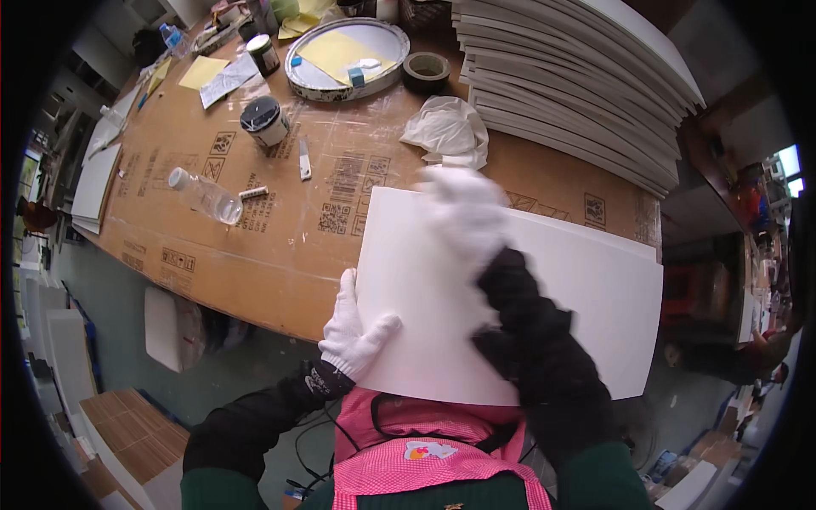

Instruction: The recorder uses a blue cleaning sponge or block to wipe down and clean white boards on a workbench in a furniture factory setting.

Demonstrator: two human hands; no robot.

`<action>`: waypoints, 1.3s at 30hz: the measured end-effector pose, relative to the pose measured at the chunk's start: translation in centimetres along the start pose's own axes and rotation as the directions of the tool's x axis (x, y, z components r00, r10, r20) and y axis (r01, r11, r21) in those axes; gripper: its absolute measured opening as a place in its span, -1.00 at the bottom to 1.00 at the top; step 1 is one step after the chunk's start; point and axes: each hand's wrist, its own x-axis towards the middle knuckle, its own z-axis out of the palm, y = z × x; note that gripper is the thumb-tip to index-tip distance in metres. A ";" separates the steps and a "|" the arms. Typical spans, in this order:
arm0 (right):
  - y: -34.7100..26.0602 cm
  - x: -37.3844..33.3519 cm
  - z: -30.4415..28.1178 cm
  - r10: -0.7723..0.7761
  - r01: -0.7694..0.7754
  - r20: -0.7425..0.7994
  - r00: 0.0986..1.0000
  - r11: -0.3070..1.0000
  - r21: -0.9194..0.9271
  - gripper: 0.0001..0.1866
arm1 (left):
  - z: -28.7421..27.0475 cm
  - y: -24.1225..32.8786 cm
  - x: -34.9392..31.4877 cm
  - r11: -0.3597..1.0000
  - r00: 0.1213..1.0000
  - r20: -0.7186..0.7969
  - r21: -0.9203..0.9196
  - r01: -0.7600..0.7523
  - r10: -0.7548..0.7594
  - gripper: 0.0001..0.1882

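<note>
A large white board [586, 297] lies in front of me, its near part reaching past the table's front edge. A second white sheet edge shows along its far side. My left hand [353, 336], in a white glove, grips the board's left edge, with its thumb over the top face and its fingers along the side. Over the board's far left part is my right hand [467, 212], also gloved in white and smeared by motion. Its fingers cannot be made out, nor whether it holds anything. Just beyond it lies a crumpled white cloth [446, 127].
A tall stack of white boards [569, 93] stands at the far right of the cardboard-covered table [297, 246]. Across the table are a tape roll [426, 71], a round lid [306, 81], a black-topped jar [264, 121], a utility knife [304, 159] and a clear bottle [206, 195].
</note>
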 end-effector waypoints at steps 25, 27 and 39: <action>0.1 -3.9 -11.0 0.704 -0.599 0.128 0.699 0.674 -0.431 -0.78 | -11.5 -3.6 10.2 0.360 0.810 0.296 0.781 -0.511 0.507 -0.21; -0.1 -4.3 -10.7 0.640 -0.529 0.163 0.751 0.731 -0.430 -0.78 | -11.5 -3.4 10.2 0.359 0.810 0.294 0.782 -0.509 0.508 -0.21; 0.4 -4.6 -10.5 0.665 -0.562 0.167 0.728 0.719 -0.410 -0.77 | -11.6 -3.6 10.0 0.381 0.826 0.278 0.783 -0.491 0.491 -0.24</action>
